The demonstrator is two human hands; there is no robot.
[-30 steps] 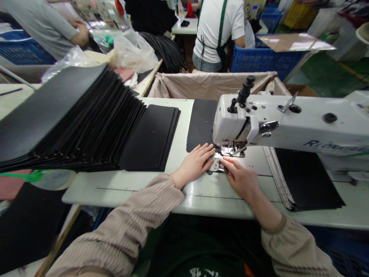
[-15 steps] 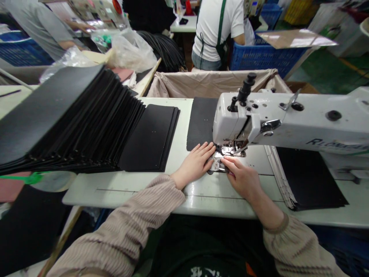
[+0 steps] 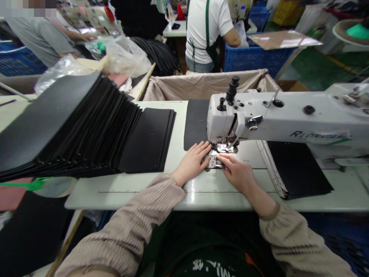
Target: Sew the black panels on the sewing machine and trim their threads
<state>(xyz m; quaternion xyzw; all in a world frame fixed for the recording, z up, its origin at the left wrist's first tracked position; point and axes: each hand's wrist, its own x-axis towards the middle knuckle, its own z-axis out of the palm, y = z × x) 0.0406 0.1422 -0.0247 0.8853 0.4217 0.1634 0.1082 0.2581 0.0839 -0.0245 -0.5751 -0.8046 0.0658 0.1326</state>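
My left hand lies flat with fingers stretched out, its tips at the near edge of a black sheet and beside the presser foot. My right hand is at the small metal plate in front of the foot. Its fingers are bent and close together, the fingertips on the plate's right side; what they grip, if anything, is hidden. The white sewing machine reaches in from the right over the sheet's near right corner.
Left of the sheet lies a low pile of black panels, against a tall leaning stack. More black panels with pale edges lie under the machine arm. A cloth-lined bin stands behind the table. Two people work beyond.
The view has shifted slightly, so the machine and right-hand panels appear further left. Both hands keep nearly the same places by the presser foot.
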